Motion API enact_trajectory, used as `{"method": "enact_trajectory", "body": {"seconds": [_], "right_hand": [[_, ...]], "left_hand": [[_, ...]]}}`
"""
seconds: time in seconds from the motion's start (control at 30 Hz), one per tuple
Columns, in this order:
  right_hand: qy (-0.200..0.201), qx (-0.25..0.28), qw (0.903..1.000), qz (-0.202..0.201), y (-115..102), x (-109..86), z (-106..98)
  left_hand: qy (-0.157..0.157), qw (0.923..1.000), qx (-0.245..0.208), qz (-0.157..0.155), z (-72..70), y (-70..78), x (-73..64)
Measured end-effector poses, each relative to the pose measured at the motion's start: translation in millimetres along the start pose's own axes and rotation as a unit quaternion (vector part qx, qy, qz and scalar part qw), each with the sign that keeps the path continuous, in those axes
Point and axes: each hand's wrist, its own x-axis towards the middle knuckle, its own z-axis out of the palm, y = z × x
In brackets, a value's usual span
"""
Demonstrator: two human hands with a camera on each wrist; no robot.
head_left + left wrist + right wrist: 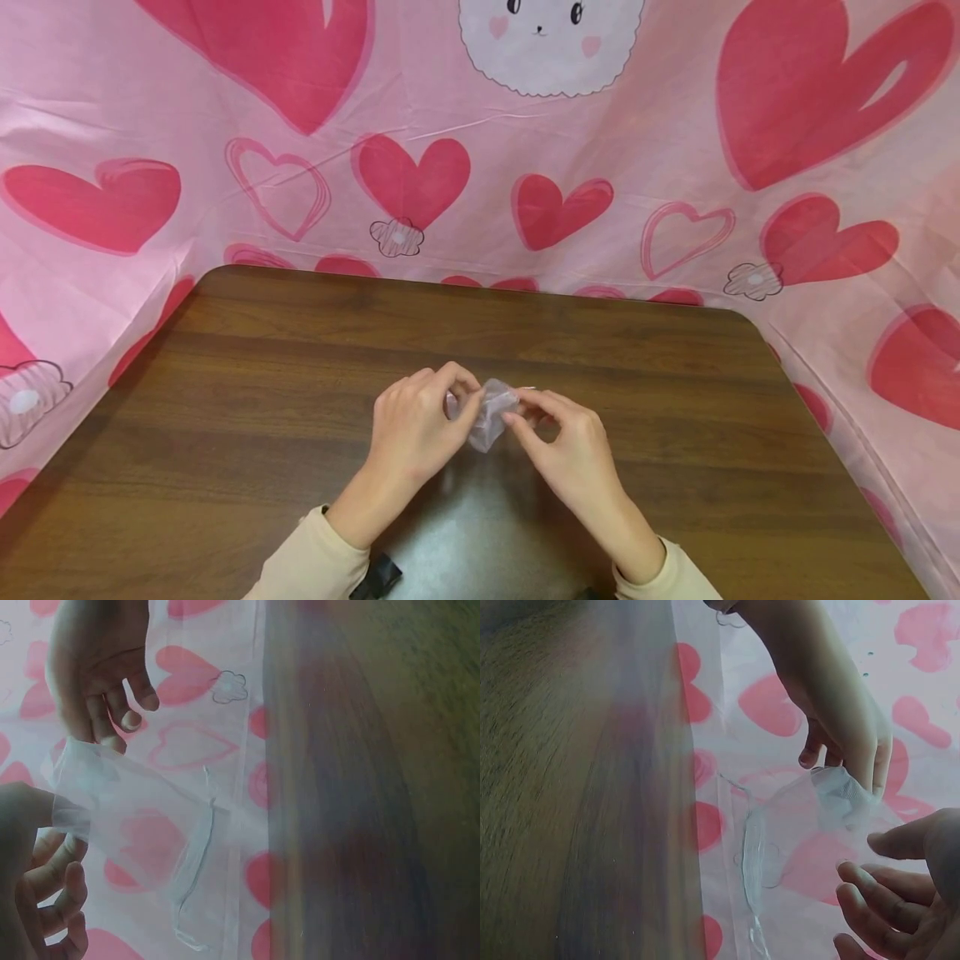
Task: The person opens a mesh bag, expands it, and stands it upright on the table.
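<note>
A small sheer white drawstring pouch (492, 414) is between my two hands, above the wooden table. Its gathered band and thin cords (196, 851) hang lowest in the left wrist view, so the pouch is upside down. My left hand (420, 421) pinches one upper corner between thumb and forefinger. On the opposite side, my right hand (573, 450) has thumb and forefinger at the pouch's edge, with the thin cloth between them. In the right wrist view the other right fingers (877, 904) are loosely bent beneath. Nothing shows inside the see-through cloth.
The dark brown wooden table (300, 358) has rounded far corners. A pink cloth (487, 117) printed with red hearts surrounds it at the back and sides. A small black object (377, 577) is at my left sleeve.
</note>
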Motion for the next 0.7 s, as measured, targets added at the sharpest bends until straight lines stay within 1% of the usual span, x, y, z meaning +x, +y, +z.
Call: {"method": "enact_trajectory", "body": {"seconds": [0.17, 0.23, 0.33, 0.43, 0.5, 0.6, 0.7], "right_hand": [[0.004, -0.002, 0.9999, 0.012, 0.0, 0.8, -1.4], [0.001, 0.001, 0.9997, 0.024, -1.3, 0.2, -1.7], [-0.006, -0.004, 0.9989, 0.046, -3.9, -1.0, -2.0], [-0.007, -0.020, 0.9975, 0.067, -6.0, -1.3, -1.8], [-0.005, -0.030, 0.9967, 0.075, -6.5, -1.2, -1.6], [-0.003, -0.038, 0.9964, 0.075, -6.4, -1.4, -1.2], [-0.004, -0.041, 0.9967, 0.070, -5.2, -1.7, -0.9]], "left_hand": [[-0.009, 0.9999, -0.002, 0.004, 0.1, 1.0, -0.7], [-0.005, 0.9999, 0.001, 0.010, 0.7, 1.2, -1.0], [0.016, 0.9992, 0.012, 0.033, 2.8, 1.5, -1.9], [0.044, 0.9965, 0.023, 0.067, 5.6, 2.8, -3.1], [0.057, 0.9946, 0.026, 0.082, 7.3, 4.0, -4.0], [0.060, 0.9945, 0.022, 0.083, 8.3, 6.1, -4.8], [0.057, 0.9957, 0.020, 0.071, 8.3, 6.4, -5.3]]}}
